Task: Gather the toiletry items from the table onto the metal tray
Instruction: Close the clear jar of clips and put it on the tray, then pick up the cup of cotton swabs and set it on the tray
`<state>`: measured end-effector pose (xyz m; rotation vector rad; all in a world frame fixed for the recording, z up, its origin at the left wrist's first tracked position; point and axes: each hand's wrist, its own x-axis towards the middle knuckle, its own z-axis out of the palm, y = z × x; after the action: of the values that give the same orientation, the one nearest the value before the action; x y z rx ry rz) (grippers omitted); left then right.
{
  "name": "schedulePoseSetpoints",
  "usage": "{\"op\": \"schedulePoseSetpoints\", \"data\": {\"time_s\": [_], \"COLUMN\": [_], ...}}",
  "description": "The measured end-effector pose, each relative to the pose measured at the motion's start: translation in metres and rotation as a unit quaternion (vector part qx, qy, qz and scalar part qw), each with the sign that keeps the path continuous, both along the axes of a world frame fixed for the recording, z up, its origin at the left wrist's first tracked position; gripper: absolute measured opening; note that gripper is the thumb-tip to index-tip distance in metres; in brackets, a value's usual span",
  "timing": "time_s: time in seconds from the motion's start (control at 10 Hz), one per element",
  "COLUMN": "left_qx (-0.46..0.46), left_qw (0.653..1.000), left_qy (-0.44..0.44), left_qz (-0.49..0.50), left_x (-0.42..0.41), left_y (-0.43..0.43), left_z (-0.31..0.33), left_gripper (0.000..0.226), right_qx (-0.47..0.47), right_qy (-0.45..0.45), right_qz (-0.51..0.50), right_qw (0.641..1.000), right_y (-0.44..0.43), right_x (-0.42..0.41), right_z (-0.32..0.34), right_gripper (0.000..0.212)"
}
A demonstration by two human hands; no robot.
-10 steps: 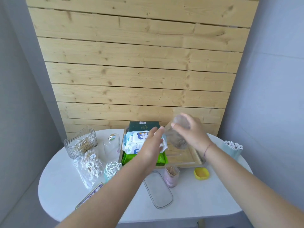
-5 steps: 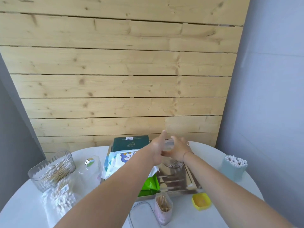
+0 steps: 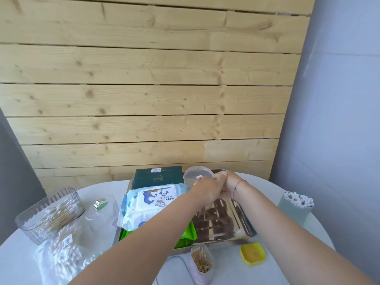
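Clear round container (image 3: 197, 175) | both hands' grip | far end, metal tray (image 3: 244, 225)

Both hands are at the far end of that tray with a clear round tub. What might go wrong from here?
The clear round tub sits at the metal tray far edge, partly over the rim, so it might tip off. Pulling back, the left forearm could drag the baby wipes pack, and the right forearm might knock the yellow lid.

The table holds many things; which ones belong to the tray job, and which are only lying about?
Job: metal tray, round clear container in both hands, wipes pack, green box, toothpick jar, cotton swab cup.
Lying about: wooden wall, table.
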<state>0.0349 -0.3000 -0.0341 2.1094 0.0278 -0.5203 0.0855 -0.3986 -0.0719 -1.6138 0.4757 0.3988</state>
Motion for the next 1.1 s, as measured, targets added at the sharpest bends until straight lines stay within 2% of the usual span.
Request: {"op": "schedulePoseSetpoints", "data": {"time_s": [0.1, 0.3, 0.4, 0.6, 0.7, 0.9, 1.1], "left_qx": [0.029, 0.017, -0.027, -0.144, -0.172, -0.130, -0.038], "left_qw": [0.999, 0.999, 0.995, 0.972, 0.965, 0.971, 0.980], "left_qy": [-0.008, -0.043, -0.088, -0.181, -0.191, -0.191, -0.189], "left_qz": [-0.027, 0.005, 0.023, 0.042, 0.054, 0.068, 0.045], "left_x": [-0.001, -0.006, -0.019, -0.069, -0.106, -0.181, -0.218], "left_y": [0.001, 0.011, 0.021, 0.061, 0.081, 0.122, 0.134], "left_z": [0.005, 0.019, 0.030, 0.035, 0.030, -0.007, -0.052], "left_gripper": [0.070, 0.067, 0.056, 0.020, 0.029, 0.033, 0.032], "right_qx": [-0.003, -0.058, -0.096, -0.197, -0.220, -0.287, -0.341], "right_qy": [-0.014, -0.007, -0.059, -0.199, -0.242, -0.263, -0.245], "right_qz": [0.005, 0.055, 0.039, 0.072, 0.088, 0.135, 0.193], "right_qw": [1.000, 0.997, 0.993, 0.957, 0.941, 0.911, 0.887], "right_y": [0.008, 0.002, -0.012, -0.044, -0.045, -0.017, 0.024], "right_x": [0.001, -0.010, -0.025, -0.093, -0.132, -0.203, -0.233], "right_z": [-0.007, 0.003, 0.026, 0.065, 0.064, 0.028, -0.003], "right_gripper": [0.027, 0.043, 0.033, 0.020, 0.018, 0.019, 0.064]}}
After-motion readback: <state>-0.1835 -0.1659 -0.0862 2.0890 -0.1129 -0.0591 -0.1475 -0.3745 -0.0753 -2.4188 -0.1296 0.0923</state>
